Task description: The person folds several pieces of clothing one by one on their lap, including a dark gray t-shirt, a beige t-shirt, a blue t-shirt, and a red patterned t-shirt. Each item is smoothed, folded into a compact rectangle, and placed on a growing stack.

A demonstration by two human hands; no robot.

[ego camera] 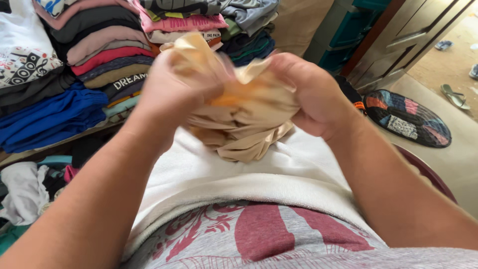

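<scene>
Bunching a beige cloth (pixel 239 119) between both hands, I hold it up in front of my chest, just above the white towel (pixel 239 174) that lies across my lap. My left hand (pixel 172 92) is closed over the upper left part of the cloth, fingers curled into the fabric, with a crumpled corner sticking up above my knuckles. My right hand (pixel 311 94) is clenched on the other side, thumb and fingers pinching a gathered fold, so the two hands sit close together with the cloth wadded between them and its loose end hanging down below my palms to touch the towel. The fabric near my fingers is blurred, so I cannot tell exactly which edges I have hold of. Beyond my left hand, well apart, stand stacks of folded clothes (pixel 99 55) in many colours, and past my right hand a round patchwork mat (pixel 408 119) lies on the floor. I judge I am at the gathering or sorting-out stage with this piece: it is not yet flat or squared. The next move, as I see it, calls for finding two corners or a seam, drawing my hands apart to open the cloth, and keeping it clear of the towel.
</scene>
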